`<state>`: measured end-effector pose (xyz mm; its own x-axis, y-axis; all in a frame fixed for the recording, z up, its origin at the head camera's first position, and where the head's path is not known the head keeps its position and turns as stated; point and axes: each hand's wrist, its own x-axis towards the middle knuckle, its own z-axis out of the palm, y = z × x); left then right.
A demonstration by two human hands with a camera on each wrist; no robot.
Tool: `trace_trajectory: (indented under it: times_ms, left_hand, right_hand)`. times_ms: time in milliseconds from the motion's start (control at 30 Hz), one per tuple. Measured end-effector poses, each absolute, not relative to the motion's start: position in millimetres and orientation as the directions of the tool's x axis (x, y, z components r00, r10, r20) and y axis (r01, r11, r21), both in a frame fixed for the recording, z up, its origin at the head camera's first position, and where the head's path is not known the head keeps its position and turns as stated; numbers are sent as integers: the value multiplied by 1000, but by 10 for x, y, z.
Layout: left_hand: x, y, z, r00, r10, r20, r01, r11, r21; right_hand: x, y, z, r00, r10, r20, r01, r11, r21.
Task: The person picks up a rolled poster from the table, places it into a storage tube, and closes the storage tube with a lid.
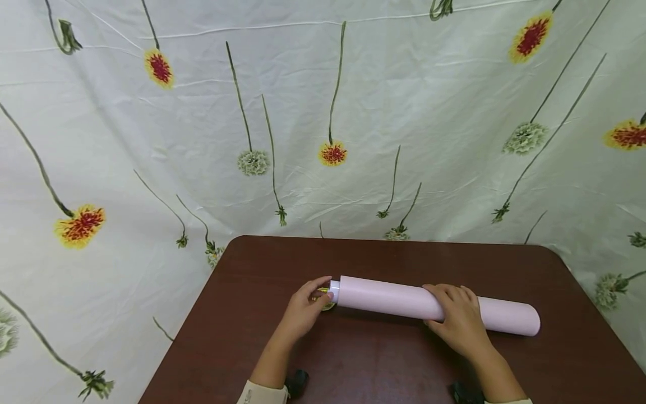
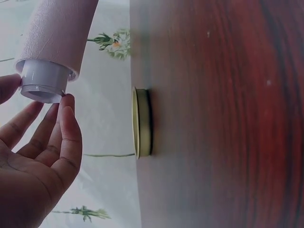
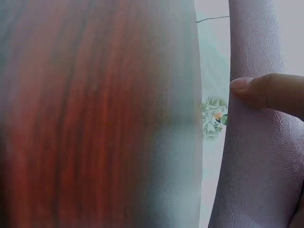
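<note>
Pink roll [image 1: 404, 300] of textured material lies lengthwise across the middle of the brown tabletop [image 1: 353, 359], running from left of centre toward the right edge, with a white plastic cap [image 1: 334, 291] at its left end. The right hand [image 1: 456, 322] rests over the roll a little right of its middle, fingers [image 1: 444, 292] curled over the top and the thumb pressed against its side, so it grips the roll. The left hand [image 1: 303, 308] is at the capped end; in the left wrist view its fingers [image 2: 66, 128] are nearly straight and relaxed, their tips just touching the rim of the cap, not clasped around it. A round gold-coloured lid [image 2: 141, 122] lies flat on the tabletop just beside that end, partly hidden under the left hand in the head view. A pale cloth printed with long-stemmed flowers [image 1: 323, 112] hangs behind the tabletop.
</note>
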<state>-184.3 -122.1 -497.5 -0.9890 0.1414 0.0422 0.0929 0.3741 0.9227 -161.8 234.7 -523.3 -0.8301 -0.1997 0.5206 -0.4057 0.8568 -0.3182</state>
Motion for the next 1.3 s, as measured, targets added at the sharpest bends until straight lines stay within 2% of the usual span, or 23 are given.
trace_trajectory:
  times_ms: [267,433,900,1300]
  left_hand:
    - [-1841,-1175,-4993,-988,145,51,100,355,930]
    - [-1829,-1171,-5013,-982,178,57,121,376,919]
    - [-1813,-1138,-5017,-980,165,108,168,415,894]
    - [-1785,-1125,-5039,-981,190,41,124,447,886]
  right_hand:
    - [-1617,2346,-5229,-833,-202,514,-405,857,-320]
    - [-1610,2343,-5227,-836,-205,508,-406,855,-322]
    - [-1596,2335,-5224,-836,-209,507,-406,857,-316]
    - [-1589,2325,-5231,-830,-211,516,-414,853,-318]
